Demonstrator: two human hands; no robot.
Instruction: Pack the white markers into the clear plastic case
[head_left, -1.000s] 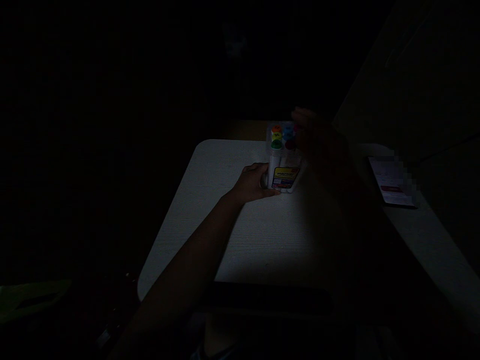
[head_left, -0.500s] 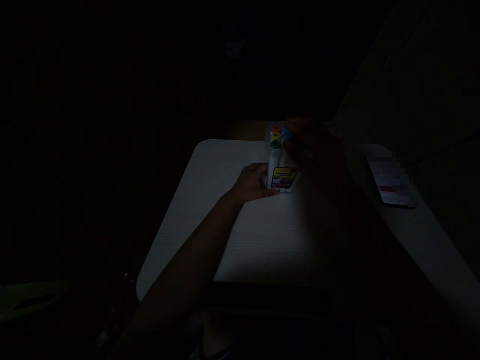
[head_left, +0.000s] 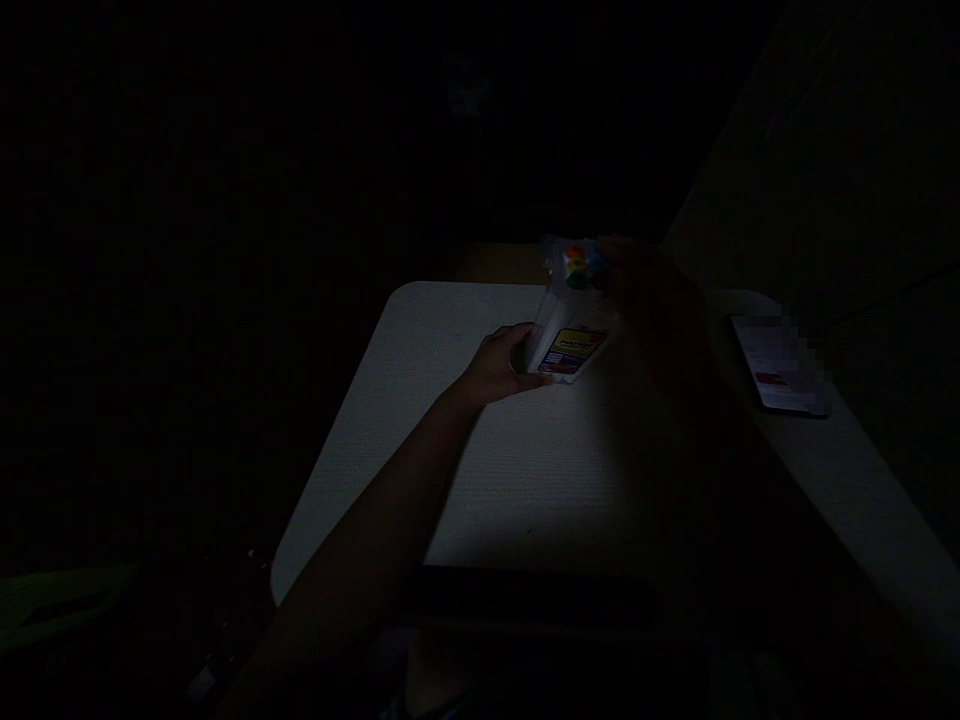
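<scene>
Light poor; details on my right side are weak. The marker case point(head_left: 556, 318), clear plastic with a yellow and dark label point(head_left: 574, 352), is near the far edge of the bench point(head_left: 390, 440), between my two hands. It leans, top end over to the right, bottom end to the left. I cannot tell whether its base touches the bench.

Left hand point(head_left: 495, 368): closed around the lower left side of the case, gripping it. The thumb point(head_left: 534, 381) runs along the near side at the bottom, below the label; the other fingers point(head_left: 517, 330) go up and round the left side, their tips hidden.

Right hand point(head_left: 651, 285): at the upper right of the case, beside the caps and covering part of that side. Those fingers are bent toward the top; whether they grip or only touch I cannot tell in the shadow.

Caps seen at the top: orange point(head_left: 574, 253), yellow point(head_left: 577, 268) and green point(head_left: 577, 282) in a row, blue point(head_left: 599, 260) next to the right fingers.

A phone point(head_left: 776, 370), screen lit, lies well apart on the right of the bench.
</scene>
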